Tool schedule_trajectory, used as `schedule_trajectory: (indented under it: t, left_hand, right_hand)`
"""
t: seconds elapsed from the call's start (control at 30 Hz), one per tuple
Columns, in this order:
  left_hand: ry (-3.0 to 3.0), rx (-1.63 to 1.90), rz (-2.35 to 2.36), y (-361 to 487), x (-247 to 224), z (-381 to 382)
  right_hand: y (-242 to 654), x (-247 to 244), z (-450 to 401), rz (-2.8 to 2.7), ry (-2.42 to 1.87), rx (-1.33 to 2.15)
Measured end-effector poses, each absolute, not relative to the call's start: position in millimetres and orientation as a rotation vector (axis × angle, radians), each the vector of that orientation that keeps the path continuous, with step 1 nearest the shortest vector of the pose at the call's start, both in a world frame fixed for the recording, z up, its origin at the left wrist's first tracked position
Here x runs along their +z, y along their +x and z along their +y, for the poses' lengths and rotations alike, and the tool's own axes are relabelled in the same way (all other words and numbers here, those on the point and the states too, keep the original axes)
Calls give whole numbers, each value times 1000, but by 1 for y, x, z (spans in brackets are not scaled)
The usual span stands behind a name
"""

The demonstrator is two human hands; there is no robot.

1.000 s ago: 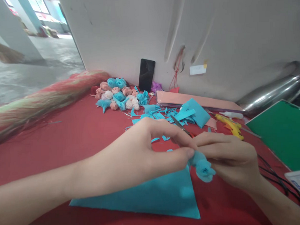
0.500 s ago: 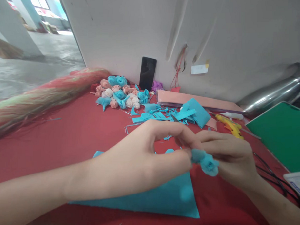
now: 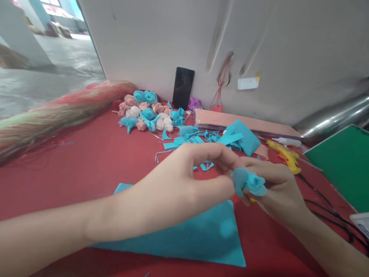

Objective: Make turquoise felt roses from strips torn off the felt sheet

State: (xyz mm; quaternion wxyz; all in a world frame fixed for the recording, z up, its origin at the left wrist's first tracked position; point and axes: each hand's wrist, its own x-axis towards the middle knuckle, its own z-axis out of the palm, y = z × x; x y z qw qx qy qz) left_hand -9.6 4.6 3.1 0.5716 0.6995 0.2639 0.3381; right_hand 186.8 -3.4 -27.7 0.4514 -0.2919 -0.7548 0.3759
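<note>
Flower [image 3: 255, 184] held above red surface [image 3: 82, 170]; grey wall [image 3: 157, 38] behind.

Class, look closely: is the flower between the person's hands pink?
No, the flower between the left hand and the right hand is light blue.

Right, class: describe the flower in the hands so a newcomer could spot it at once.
Find the red tabletop, then the left hand and right hand meeting above it. Where they meet is a small, ruffled blue flower. Unlike the blue, pink and white flowers piled by the phone, it is held up.
</note>
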Motion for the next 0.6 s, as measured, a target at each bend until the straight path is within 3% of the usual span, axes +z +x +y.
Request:
schedule_trajectory:
  t: [0.6]
  left_hand:
    - [1637, 830, 739, -7, 4, 9]
  right_hand:
    - [185, -28, -6, -1825, -770, 595]
